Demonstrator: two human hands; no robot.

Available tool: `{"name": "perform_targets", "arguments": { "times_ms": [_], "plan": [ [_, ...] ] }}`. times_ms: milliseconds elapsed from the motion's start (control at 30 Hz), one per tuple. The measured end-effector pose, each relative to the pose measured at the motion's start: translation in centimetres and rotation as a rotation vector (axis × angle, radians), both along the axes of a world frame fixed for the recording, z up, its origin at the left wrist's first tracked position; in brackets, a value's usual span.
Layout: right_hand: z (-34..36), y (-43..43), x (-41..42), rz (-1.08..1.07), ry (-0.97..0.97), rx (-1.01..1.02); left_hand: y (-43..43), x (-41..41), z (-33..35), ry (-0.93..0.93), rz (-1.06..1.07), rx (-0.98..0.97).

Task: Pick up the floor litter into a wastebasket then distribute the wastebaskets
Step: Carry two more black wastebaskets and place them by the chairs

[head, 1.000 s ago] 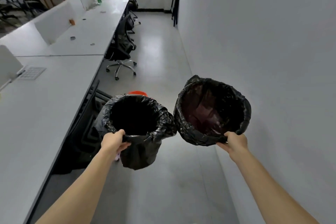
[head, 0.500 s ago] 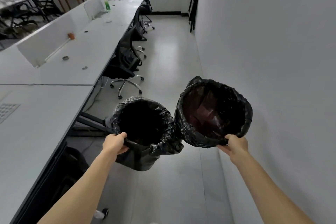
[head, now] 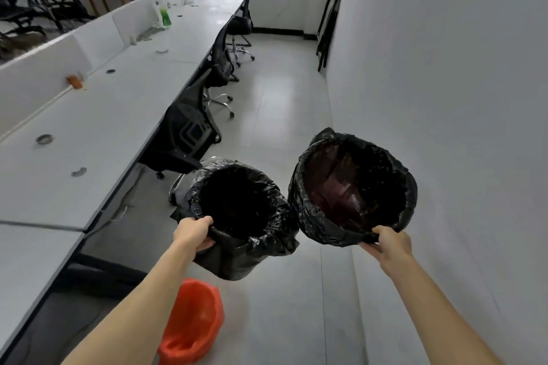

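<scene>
Black-lined left wastebasket [head: 237, 210] and right wastebasket [head: 353, 187] touch in mid-air, contents too dark to tell. Left hand [head: 194, 232] and right hand [head: 388, 243], arms outstretched, curl fingers round the near rims.

Grey floor [head: 281, 115] — orange wastebasket [head: 192, 323], office chairs [head: 184, 139]

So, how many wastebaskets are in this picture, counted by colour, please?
Black-lined wastebaskets: 2, the left wastebasket held by the left hand and the right wastebasket held by the right hand.
Orange wastebasket: 1, on the floor.
Total: 3.
</scene>
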State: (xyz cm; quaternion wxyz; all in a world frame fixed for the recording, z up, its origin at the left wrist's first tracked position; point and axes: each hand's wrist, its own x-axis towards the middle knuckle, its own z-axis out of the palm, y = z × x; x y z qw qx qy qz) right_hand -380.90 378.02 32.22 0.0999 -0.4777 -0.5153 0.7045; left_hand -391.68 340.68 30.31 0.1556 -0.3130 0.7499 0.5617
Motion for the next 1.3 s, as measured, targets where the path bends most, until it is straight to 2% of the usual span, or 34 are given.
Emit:
{"name": "perform_targets", "arguments": {
  "times_ms": [167,467,700,1033,1133,1300],
  "plan": [
    [-0.6,5.5,-14.2,-0.035,-0.002,-0.039,5.7,-15.3,0.8,0.001,-0.019,-0.008],
    [-2.2,16.9,-42.7,0.065,-0.019,-0.093,15.9,-41.0,-1.5,-0.006,0.067,-0.007],
    [-1.4,21.1,-60.6,0.125,-0.036,-0.064,20.1,-55.5,-2.7,-0.044,0.140,0.032],
    [-5.8,22.7,-89.0,0.256,-0.154,-0.010,22.2,-77.5,-9.8,-0.189,0.253,0.097],
    [-7.3,22.6,-96.4,0.297,-0.243,0.048,22.1,-81.9,-10.7,-0.269,0.317,0.061],
    [-12.1,21.1,-108.8,0.458,-0.335,0.015,22.0,-87.0,-13.3,-0.375,0.451,0.033]
  ]
}}
